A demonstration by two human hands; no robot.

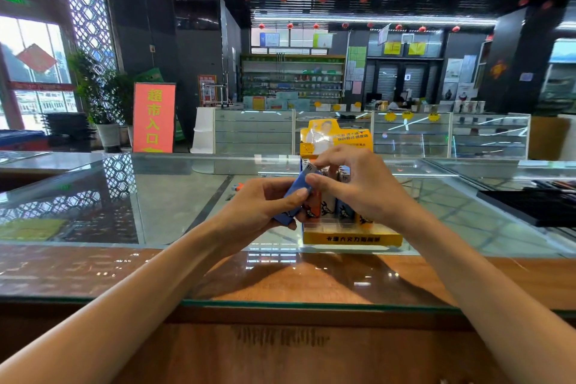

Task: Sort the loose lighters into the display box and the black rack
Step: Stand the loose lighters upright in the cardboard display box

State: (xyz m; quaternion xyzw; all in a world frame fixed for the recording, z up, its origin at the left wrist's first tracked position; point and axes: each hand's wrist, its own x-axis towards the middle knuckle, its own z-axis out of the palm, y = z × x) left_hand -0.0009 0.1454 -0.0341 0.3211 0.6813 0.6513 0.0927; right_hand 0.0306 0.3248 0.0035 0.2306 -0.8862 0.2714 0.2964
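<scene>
A yellow display box (352, 237) stands on the glass counter with several upright lighters in orange, white and blue (327, 209). In front of it my left hand (258, 206) grips the lower body of a blue lighter (294, 196), tilted, metal top pointing up right. My right hand (358, 184) pinches the top end of the same lighter with thumb and forefinger and covers part of the box. A loose orange lighter (238, 186) lies on the glass behind my left hand. The black rack (530, 206) lies flat at the right.
The glass counter top (156, 196) extends left and back, with a wooden ledge (280, 284) along its near edge. The box's tall yellow header card (336, 134) rises behind my hands. Glass showcases and shop shelves stand further back.
</scene>
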